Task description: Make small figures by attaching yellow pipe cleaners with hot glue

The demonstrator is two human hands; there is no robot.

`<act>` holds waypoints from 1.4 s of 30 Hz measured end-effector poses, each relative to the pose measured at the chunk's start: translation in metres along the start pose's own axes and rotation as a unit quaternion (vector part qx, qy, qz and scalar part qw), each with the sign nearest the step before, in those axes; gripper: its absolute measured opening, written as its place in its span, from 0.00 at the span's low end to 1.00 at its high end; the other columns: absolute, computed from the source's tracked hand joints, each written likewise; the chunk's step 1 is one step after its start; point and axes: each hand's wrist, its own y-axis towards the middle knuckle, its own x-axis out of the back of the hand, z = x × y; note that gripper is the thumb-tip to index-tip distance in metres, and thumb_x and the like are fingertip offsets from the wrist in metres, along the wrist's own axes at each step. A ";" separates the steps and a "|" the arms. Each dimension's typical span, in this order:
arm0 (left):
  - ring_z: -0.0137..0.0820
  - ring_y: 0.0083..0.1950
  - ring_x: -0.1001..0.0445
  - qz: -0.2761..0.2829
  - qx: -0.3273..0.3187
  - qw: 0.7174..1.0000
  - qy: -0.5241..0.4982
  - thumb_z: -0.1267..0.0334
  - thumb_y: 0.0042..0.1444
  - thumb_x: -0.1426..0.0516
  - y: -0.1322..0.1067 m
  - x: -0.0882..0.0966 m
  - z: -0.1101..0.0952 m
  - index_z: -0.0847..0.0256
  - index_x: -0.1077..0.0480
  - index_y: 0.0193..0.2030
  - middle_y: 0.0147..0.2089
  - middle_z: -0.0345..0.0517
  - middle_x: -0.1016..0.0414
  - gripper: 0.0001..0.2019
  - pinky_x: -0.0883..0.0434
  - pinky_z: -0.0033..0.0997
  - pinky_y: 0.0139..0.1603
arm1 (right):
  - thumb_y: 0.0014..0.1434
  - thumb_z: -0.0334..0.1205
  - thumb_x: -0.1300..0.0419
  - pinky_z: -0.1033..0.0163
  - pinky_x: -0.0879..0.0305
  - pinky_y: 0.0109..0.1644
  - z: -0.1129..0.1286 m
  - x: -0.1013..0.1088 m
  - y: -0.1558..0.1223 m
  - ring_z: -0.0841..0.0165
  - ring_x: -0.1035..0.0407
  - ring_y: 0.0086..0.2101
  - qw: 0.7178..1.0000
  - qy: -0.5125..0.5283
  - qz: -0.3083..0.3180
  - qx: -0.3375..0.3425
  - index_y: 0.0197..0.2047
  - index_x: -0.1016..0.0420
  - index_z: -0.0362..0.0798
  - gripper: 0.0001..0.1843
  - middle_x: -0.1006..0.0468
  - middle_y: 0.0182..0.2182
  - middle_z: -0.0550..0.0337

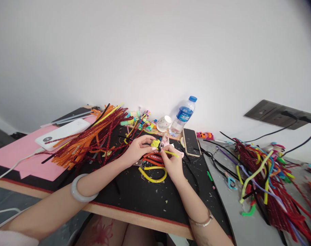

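The yellow pipe-cleaner lump [155,143] sat between your two hands, lifted just above the black mat [145,198] near the middle of the tabletop [232,208]. Your left hand [138,148] was curled in from the left, with thumb and fingertips closed on the lump. Your right hand [172,163] met it from the right, fingers drawn together and pinching the yellow strand [171,153] that ran out of the lump and across your knuckles. Something small and dark showed where the two hands met, but it was too small to make out.

Just below your hands a yellow loop [153,175] lay flat on the mat, with some red-orange pieces [153,159] beside it. To your left, a heap of red and orange pipe cleaners [94,140] fanned over the mat and onto a pink sheet [22,155], where a white power bank [63,133] rested. Behind your hands, along the wall, stood a row of small coloured figures [142,120], a tipped paper cup [164,123] and a water bottle [184,116]. A phone [191,142] lay face up just right of your hands. Well to the right, a mixed pile of pipe cleaners [268,177] covered the grey surface. You wore a pale bangle [81,190] on your left wrist and a thin bracelet [202,220] on your right.
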 end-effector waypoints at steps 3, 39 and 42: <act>0.32 0.37 0.24 0.007 0.011 1.000 -0.021 0.67 0.43 0.37 -0.001 0.000 0.000 0.63 0.34 0.43 0.37 0.43 0.27 0.19 0.30 0.42 0.48 | 0.56 0.39 0.46 0.67 0.42 0.29 -0.001 0.000 0.000 0.72 0.39 0.24 1.000 0.001 -0.002 -0.001 0.26 0.33 0.47 0.09 0.32 0.22 0.63; 0.31 0.38 0.25 0.075 0.037 0.996 0.034 0.60 0.51 0.42 -0.002 0.005 0.000 0.60 0.36 0.49 0.45 0.50 0.27 0.18 0.29 0.32 0.40 | 0.57 0.41 0.47 0.68 0.43 0.28 -0.005 0.002 0.001 0.72 0.40 0.24 1.000 0.000 -0.006 -0.024 0.28 0.33 0.47 0.09 0.32 0.23 0.63; 0.31 0.39 0.26 0.068 0.014 0.995 0.065 0.61 0.50 0.41 -0.001 0.005 -0.001 0.62 0.35 0.48 0.43 0.50 0.25 0.18 0.30 0.31 0.41 | 0.57 0.41 0.47 0.67 0.41 0.29 -0.006 0.002 0.002 0.71 0.37 0.25 1.000 0.007 -0.006 -0.024 0.28 0.33 0.47 0.09 0.31 0.23 0.63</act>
